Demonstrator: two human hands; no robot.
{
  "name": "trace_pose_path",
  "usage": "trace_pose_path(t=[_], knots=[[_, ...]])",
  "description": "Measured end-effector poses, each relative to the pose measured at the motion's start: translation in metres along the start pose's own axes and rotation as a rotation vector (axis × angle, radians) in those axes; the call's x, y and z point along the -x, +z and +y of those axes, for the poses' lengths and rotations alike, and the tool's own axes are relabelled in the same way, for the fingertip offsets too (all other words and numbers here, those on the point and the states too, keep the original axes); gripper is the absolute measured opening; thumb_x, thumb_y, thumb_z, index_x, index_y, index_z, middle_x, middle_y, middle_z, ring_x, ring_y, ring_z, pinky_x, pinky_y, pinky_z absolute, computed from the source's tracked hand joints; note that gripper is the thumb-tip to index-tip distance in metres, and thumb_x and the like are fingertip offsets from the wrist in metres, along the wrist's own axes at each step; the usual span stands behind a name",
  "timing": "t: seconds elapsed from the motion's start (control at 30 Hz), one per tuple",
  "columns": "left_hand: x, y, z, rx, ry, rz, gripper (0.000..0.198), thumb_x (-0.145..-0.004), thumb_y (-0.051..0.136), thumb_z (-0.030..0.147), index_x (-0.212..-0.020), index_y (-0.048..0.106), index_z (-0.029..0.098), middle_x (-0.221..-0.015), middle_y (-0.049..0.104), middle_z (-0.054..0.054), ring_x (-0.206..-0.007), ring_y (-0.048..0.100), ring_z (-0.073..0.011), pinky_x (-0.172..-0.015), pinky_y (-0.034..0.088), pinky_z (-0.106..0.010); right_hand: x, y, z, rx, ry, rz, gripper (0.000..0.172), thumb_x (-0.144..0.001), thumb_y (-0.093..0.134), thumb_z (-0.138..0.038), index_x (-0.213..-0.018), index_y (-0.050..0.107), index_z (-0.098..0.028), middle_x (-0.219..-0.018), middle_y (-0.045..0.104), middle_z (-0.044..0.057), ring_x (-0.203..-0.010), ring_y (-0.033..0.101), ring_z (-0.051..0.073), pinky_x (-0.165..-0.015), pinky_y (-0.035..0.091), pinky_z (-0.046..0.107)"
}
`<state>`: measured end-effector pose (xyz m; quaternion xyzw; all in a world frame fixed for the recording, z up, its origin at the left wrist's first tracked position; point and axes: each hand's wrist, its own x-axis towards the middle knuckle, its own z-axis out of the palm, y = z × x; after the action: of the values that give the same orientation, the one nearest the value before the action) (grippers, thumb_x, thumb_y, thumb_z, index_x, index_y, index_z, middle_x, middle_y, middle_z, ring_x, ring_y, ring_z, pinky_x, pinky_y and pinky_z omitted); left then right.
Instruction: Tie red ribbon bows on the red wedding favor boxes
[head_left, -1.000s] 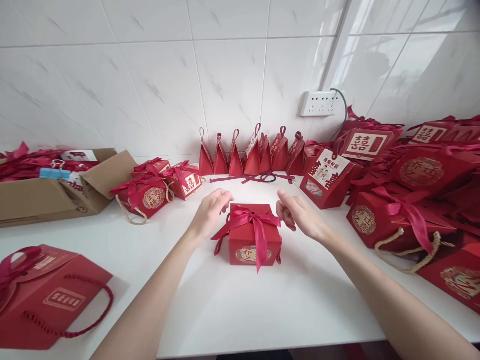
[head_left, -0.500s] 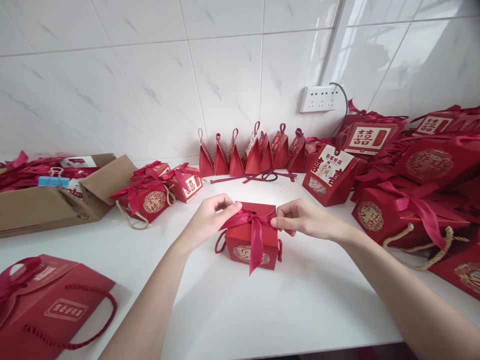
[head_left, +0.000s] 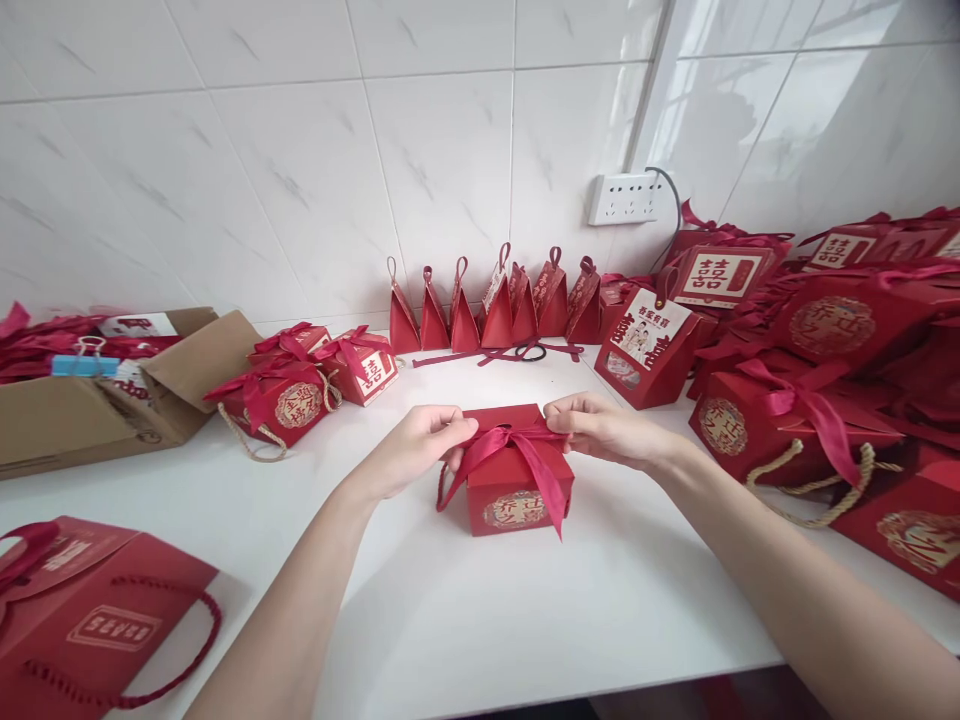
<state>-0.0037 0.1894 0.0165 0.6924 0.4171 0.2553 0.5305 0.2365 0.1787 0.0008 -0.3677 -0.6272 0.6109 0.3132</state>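
Note:
A small red gift box (head_left: 517,495) with a gold emblem stands on the white table (head_left: 480,620) in front of me. A dark red ribbon bow (head_left: 517,450) is tied on its top, with tails hanging down the front. My left hand (head_left: 416,450) pinches the bow's left loop. My right hand (head_left: 604,428) pinches the right loop. Both hands rest at the box's top edges, fingers closed on the ribbon.
A row of red triangular boxes (head_left: 487,315) lines the tiled wall. Finished ribbon boxes (head_left: 289,395) sit left, beside a cardboard carton (head_left: 97,405). A large red bag (head_left: 97,620) lies front left. Many red boxes (head_left: 817,400) pile up right, under a wall socket (head_left: 624,198).
A second ago both hands hovered apart beside the box. They then closed on the bow loops, and the box has shifted slightly right, its ribbon tails spread wider.

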Motion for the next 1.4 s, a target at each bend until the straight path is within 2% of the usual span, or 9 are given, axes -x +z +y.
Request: trace_pose_path(t=[0.13,0.27,0.43,0.73,0.93,1.03,1.17,1.27,1.4], knots=[[-0.002,0.006,-0.003,0.002,0.012,0.039,0.03,-0.08,0.053,0.034,-0.056,0.045,0.019,-0.048,0.051,0.004,-0.048,0.045,-0.0092,-0.052,0.034,-0.023,0.005,0.008,-0.009,0.325,-0.02,0.25,0.035,-0.082,0.048,-0.044,-0.058,0.042,-0.019,-0.061,0.041,-0.002,-0.057,0.039,0.011,-0.058,0.035,0.027],[-0.002,0.011,-0.004,0.032,0.026,0.053,0.03,-0.08,0.053,0.038,-0.058,0.046,0.019,-0.046,0.052,0.003,-0.046,0.048,-0.0096,-0.052,0.037,-0.023,0.012,0.042,-0.016,0.901,-0.556,0.651,0.025,-0.082,0.048,-0.042,-0.082,0.056,-0.018,-0.081,0.057,0.007,-0.078,0.052,0.021,-0.073,0.041,0.037],[-0.002,0.011,-0.005,0.076,0.036,0.037,0.032,-0.077,0.057,0.04,-0.058,0.042,0.019,-0.038,0.038,0.008,-0.036,0.032,-0.0054,-0.041,0.027,-0.02,0.012,0.07,-0.008,1.32,-0.891,0.296,0.041,-0.083,0.054,-0.042,-0.113,0.054,-0.014,-0.11,0.06,0.015,-0.097,0.056,0.026,-0.097,0.032,0.051],[-0.005,0.007,-0.006,0.098,0.005,0.076,0.034,-0.076,0.058,0.039,-0.054,0.041,0.02,-0.036,0.036,0.007,-0.037,0.032,-0.0066,-0.041,0.027,-0.021,0.012,0.055,-0.003,1.064,-1.047,0.332,0.021,-0.081,0.04,-0.007,-0.086,0.057,-0.018,-0.071,0.055,0.004,-0.067,0.051,0.016,-0.064,0.044,0.033],[-0.005,0.007,-0.005,0.087,0.007,0.085,0.036,-0.077,0.058,0.04,-0.052,0.042,0.02,-0.038,0.041,0.006,-0.039,0.037,-0.0074,-0.043,0.03,-0.022,0.019,0.057,-0.007,1.001,-1.151,0.191,0.021,-0.085,0.041,-0.031,-0.078,0.057,-0.02,-0.066,0.053,0.004,-0.065,0.052,0.018,-0.07,0.043,0.04],[-0.002,0.006,-0.003,0.052,0.011,0.085,0.037,-0.079,0.057,0.041,-0.052,0.042,0.019,-0.038,0.042,0.005,-0.038,0.037,-0.0072,-0.044,0.029,-0.023,0.022,0.049,-0.01,0.794,-1.049,0.404,0.037,-0.092,0.029,-0.041,-0.072,0.052,-0.021,-0.063,0.051,0.004,-0.061,0.049,0.017,-0.062,0.04,0.035],[0.002,0.003,0.002,0.024,-0.009,0.071,0.039,-0.078,0.057,0.041,-0.051,0.039,0.019,-0.038,0.04,0.005,-0.037,0.034,-0.0066,-0.044,0.026,-0.024,0.019,0.028,-0.015,0.746,-0.396,0.738,0.046,-0.093,0.027,-0.05,-0.058,0.036,-0.021,-0.056,0.038,0.001,-0.053,0.036,0.014,-0.051,0.028,0.03],[0.003,0.003,0.004,0.061,0.001,0.052,0.037,-0.077,0.059,0.038,-0.051,0.041,0.018,-0.038,0.039,0.006,-0.036,0.032,-0.0057,-0.043,0.025,-0.023,0.015,0.018,-0.018,0.744,-0.026,0.562,0.053,-0.087,0.03,-0.063,-0.056,0.027,-0.02,-0.055,0.028,-0.002,-0.051,0.026,0.011,-0.049,0.02,0.028],[0.002,0.005,0.004,0.223,0.025,0.025,0.029,-0.078,0.057,0.034,-0.055,0.045,0.019,-0.037,0.045,0.006,-0.031,0.04,-0.0072,-0.042,0.031,-0.023,0.013,0.016,-0.018,0.582,0.115,0.288,0.053,-0.084,0.04,-0.064,-0.057,0.03,-0.019,-0.057,0.027,-0.003,-0.051,0.023,0.01,-0.049,0.019,0.027]])
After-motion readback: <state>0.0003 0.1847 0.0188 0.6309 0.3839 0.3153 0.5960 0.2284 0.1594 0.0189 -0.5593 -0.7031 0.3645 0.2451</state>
